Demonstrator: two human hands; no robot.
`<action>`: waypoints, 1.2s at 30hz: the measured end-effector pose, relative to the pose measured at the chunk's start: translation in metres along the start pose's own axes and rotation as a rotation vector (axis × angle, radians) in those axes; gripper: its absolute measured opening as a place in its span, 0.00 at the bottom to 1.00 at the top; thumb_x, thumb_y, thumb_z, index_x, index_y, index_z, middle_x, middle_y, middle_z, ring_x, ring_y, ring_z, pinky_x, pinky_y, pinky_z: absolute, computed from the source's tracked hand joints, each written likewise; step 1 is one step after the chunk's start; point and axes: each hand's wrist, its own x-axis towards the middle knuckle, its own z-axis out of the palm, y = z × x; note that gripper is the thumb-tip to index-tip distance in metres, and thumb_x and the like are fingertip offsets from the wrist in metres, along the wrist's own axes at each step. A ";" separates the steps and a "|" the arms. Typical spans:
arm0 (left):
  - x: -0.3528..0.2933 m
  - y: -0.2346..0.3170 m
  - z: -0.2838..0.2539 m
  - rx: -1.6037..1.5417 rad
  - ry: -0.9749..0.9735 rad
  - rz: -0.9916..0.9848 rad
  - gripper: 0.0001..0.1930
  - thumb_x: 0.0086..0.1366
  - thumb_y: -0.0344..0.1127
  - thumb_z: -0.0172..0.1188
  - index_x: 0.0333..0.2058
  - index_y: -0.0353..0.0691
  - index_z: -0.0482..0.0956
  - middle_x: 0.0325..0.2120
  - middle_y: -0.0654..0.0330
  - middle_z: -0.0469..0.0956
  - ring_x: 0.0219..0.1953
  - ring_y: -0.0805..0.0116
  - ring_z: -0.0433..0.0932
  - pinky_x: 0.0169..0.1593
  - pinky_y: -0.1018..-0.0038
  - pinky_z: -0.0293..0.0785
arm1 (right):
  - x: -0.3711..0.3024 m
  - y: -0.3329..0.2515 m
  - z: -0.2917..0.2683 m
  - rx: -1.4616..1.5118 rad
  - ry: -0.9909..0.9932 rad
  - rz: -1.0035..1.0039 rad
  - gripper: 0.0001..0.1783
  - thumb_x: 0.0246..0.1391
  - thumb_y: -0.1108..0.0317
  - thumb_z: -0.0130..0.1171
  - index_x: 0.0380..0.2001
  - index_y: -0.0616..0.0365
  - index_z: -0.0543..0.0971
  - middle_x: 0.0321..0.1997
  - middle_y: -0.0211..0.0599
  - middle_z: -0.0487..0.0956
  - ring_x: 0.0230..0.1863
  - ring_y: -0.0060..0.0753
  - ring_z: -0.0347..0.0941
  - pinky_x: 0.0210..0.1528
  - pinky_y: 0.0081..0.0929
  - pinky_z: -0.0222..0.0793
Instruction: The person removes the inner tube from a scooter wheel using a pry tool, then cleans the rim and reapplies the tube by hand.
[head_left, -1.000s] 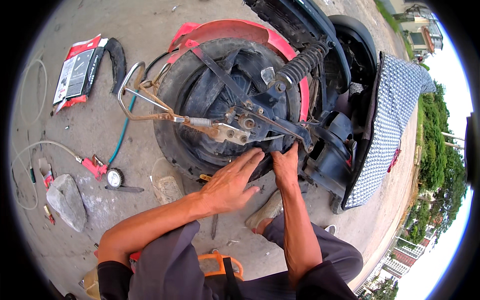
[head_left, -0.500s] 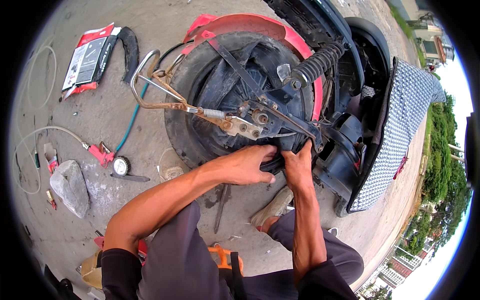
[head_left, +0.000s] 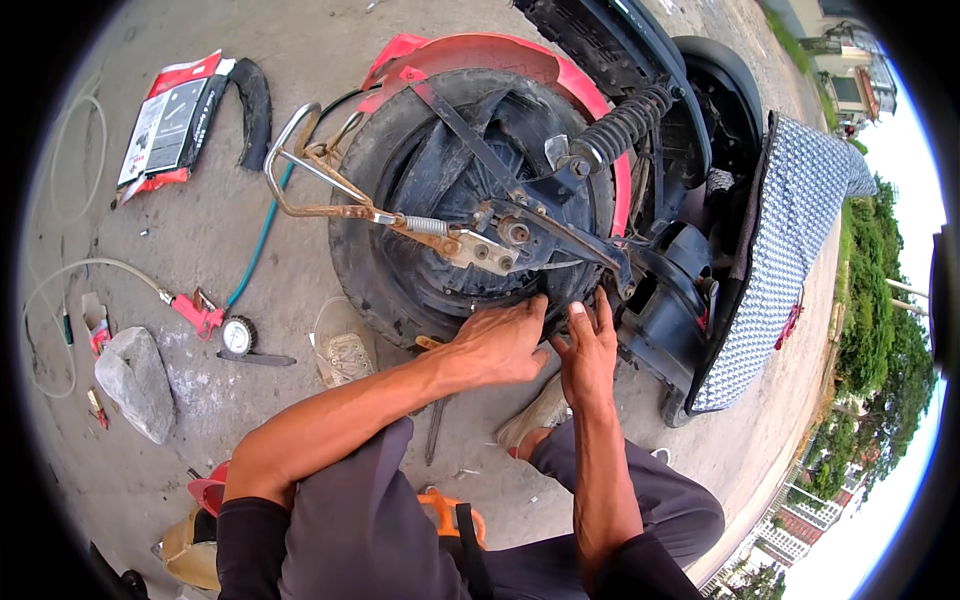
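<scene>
Right hand [head_left: 588, 362] has loosened, left hand [head_left: 505, 343] has curled in

From the head view, I see the right hand's fingers parted and free at the lower side of the tyre [head_left: 352, 250]. The left hand's fingers bend against that edge; whether they grip anything, I can't tell. Since the tyre surrounds the black wheel hub [head_left: 505, 160], springing rubber could pinch fingertips near the swingarm [head_left: 580, 243].

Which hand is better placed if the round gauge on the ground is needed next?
Probably the left hand: the gauge lies on the person's left, nearer that hand. The right hand, also at the tyre, would likely have to reach across.
</scene>
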 end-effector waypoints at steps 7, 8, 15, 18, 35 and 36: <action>-0.048 0.020 -0.020 0.383 0.117 0.338 0.20 0.61 0.38 0.61 0.46 0.27 0.78 0.49 0.41 0.76 0.55 0.48 0.76 0.59 0.55 0.71 | -0.023 0.101 0.005 0.516 -0.182 0.236 0.45 0.66 0.39 0.51 0.72 0.58 0.53 0.71 0.45 0.64 0.67 0.43 0.64 0.67 0.40 0.62; -0.057 0.019 -0.033 0.213 -0.012 0.288 0.19 0.60 0.40 0.63 0.44 0.30 0.80 0.51 0.45 0.76 0.56 0.52 0.75 0.62 0.55 0.69 | -0.023 0.105 0.021 0.695 -0.317 0.343 0.45 0.65 0.35 0.49 0.71 0.58 0.56 0.70 0.43 0.65 0.67 0.42 0.65 0.68 0.39 0.60; -0.102 -0.045 -0.113 0.952 0.297 0.287 0.30 0.58 0.51 0.65 0.53 0.37 0.77 0.55 0.57 0.74 0.62 0.61 0.69 0.69 0.56 0.56 | -0.007 0.118 0.085 0.656 0.165 -0.128 0.52 0.61 0.29 0.49 0.71 0.63 0.57 0.74 0.39 0.59 0.71 0.41 0.57 0.74 0.38 0.49; -0.094 -0.083 -0.094 1.028 0.388 0.342 0.37 0.61 0.65 0.57 0.56 0.37 0.74 0.55 0.55 0.72 0.60 0.57 0.68 0.66 0.54 0.55 | 0.005 0.126 0.074 0.564 0.203 -0.155 0.50 0.63 0.30 0.47 0.71 0.63 0.57 0.74 0.39 0.61 0.71 0.39 0.58 0.73 0.37 0.50; -0.086 -0.095 -0.117 1.032 0.376 0.579 0.25 0.56 0.56 0.64 0.44 0.42 0.79 0.49 0.59 0.77 0.57 0.61 0.73 0.66 0.58 0.58 | -0.020 0.119 0.117 0.819 0.269 0.035 0.53 0.60 0.27 0.47 0.72 0.59 0.54 0.75 0.38 0.58 0.73 0.41 0.55 0.75 0.40 0.50; -0.080 -0.101 -0.117 1.021 0.399 0.623 0.23 0.55 0.55 0.63 0.41 0.43 0.79 0.47 0.59 0.78 0.53 0.61 0.75 0.62 0.59 0.62 | -0.022 0.117 0.123 0.868 0.284 0.049 0.54 0.59 0.26 0.47 0.73 0.57 0.52 0.76 0.38 0.55 0.74 0.42 0.53 0.75 0.40 0.48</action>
